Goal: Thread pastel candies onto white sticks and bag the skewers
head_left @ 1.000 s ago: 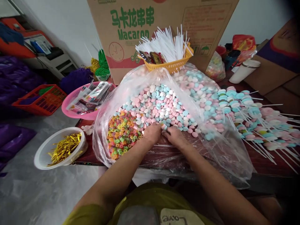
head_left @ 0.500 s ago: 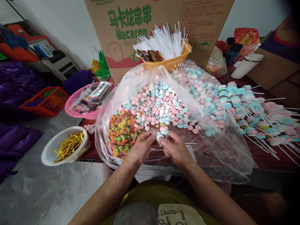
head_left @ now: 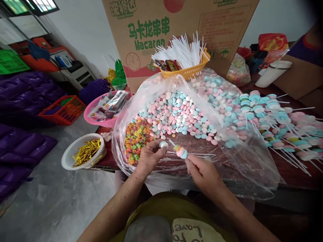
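Observation:
Between the fingers of my left hand [head_left: 150, 156] is a white and pale blue round candy [head_left: 164, 145]. My right hand [head_left: 203, 169] pinches a candy skewer [head_left: 181, 152], threaded with pink, blue and orange-green pieces, its white stick tip pointing up and left toward the left hand's candy. The two are apart. Beneath them, thin white sticks [head_left: 202, 154] lie on the plastic sheet. Just beyond my hands spreads a heap of pink, white and blue candies [head_left: 176, 112]. Small colourful ring gummies [head_left: 138, 137] are piled beside my left hand.
Finished-looking skewers [head_left: 282, 121] are stacked at the right. A yellow basket [head_left: 186, 72] of white sticks stands before a big carton [head_left: 148, 47]. At the left are a pink basket [head_left: 88, 112] of packets and a white tub [head_left: 68, 158] of gold ties.
My hands have come apart. The right hand moved right with the skewer, now tilted to the left; the left keeps a candy. The whole view has shifted slightly.

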### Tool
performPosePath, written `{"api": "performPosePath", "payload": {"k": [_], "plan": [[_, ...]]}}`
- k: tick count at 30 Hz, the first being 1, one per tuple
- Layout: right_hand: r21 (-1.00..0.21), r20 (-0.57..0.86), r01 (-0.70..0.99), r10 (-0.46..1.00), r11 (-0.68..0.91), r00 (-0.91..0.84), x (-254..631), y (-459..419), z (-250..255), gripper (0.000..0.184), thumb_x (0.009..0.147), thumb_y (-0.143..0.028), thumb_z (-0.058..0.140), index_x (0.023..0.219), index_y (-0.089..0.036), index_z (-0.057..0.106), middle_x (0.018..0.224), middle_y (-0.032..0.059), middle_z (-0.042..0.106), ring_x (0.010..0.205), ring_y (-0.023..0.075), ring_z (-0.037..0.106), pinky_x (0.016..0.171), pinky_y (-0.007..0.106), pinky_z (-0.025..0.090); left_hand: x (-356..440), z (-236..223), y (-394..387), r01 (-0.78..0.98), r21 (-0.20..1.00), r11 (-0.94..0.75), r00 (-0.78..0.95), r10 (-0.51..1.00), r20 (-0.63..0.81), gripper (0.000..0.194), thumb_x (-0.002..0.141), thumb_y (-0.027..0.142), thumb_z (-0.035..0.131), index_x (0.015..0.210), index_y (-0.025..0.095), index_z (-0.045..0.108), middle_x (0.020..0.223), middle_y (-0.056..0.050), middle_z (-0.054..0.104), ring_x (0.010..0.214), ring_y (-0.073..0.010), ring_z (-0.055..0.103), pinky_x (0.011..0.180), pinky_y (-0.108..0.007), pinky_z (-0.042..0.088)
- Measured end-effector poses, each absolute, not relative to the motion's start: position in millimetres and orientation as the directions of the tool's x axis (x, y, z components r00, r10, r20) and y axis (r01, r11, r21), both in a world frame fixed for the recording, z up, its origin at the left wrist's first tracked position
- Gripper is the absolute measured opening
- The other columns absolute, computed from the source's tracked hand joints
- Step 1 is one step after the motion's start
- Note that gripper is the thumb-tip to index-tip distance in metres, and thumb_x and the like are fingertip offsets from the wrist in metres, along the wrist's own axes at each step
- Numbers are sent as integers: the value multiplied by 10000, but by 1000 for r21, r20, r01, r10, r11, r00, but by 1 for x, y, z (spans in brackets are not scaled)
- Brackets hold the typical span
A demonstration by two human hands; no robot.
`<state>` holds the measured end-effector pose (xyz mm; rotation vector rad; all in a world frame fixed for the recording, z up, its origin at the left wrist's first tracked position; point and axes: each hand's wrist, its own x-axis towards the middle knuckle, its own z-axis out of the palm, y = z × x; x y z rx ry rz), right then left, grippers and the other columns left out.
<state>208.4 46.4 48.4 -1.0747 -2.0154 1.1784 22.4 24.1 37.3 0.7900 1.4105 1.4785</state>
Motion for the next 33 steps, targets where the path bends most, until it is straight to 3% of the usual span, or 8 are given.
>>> {"api": "performPosePath", "payload": {"k": [2,7,12,16,23,28,31,33], "plan": [[-747,114,509,836,429,-537,214,39,47,310,903,-332,355,646,-190,454,575,-8,464,530,113,398,523,260,274,23,36,24,-99,991,89,-397,910,-121,427,637,319,756,1007,127,667,746,-18,685,626,-112,601,622,-240,510],[-495,-66,732,820,468,-569,210,36,47,265,902,-257,316,741,-189,515,633,29,574,553,142,467,511,279,217,30,34,20,79,992,94,-361,931,-59,390,676,312,706,1024,144,654,843,-36,698,728,-145,632,708,-265,524],[-288,-229,835,813,469,-536,206,38,65,180,874,-208,388,812,-195,556,705,49,650,590,164,547,496,287,160,29,34,12,367,924,106,-379,924,45,318,709,289,671,1008,181,669,840,-21,708,742,-153,637,730,-250,508],[-198,-262,866,827,459,-498,200,32,73,156,837,-148,438,860,-192,586,723,68,670,585,175,581,485,287,140,29,34,6,505,861,57,-368,917,156,260,695,225,656,949,233,708,816,-7,718,750,-178,642,766,-279,501],[-175,-213,847,820,503,-531,192,17,65,181,824,-133,429,860,-185,599,682,79,672,546,180,608,463,284,137,37,26,4,453,891,-13,-420,879,226,276,630,160,690,887,245,739,868,-33,721,780,-194,646,802,-284,493],[-190,-160,854,843,484,-513,182,23,46,229,850,-133,378,901,-181,596,775,89,682,591,183,608,473,281,173,46,0,3,238,969,69,-372,928,25,206,704,244,660,898,192,707,696,4,663,602,-127,572,603,-226,476],[-304,-90,810,832,501,-548,181,34,27,232,867,-145,347,833,-165,575,763,83,659,614,165,583,501,271,238,46,-11,4,82,993,83,-357,933,-48,259,712,252,656,956,172,678,741,-9,674,641,-131,590,636,-234,486],[-434,-27,721,792,540,-610,186,39,14,251,882,-176,327,753,-171,543,717,62,628,615,150,558,538,258,291,42,-12,5,105,991,79,-433,901,-26,295,697,267,680,981,184,677,808,-26,694,707,-149,616,721,-265,496]]}}
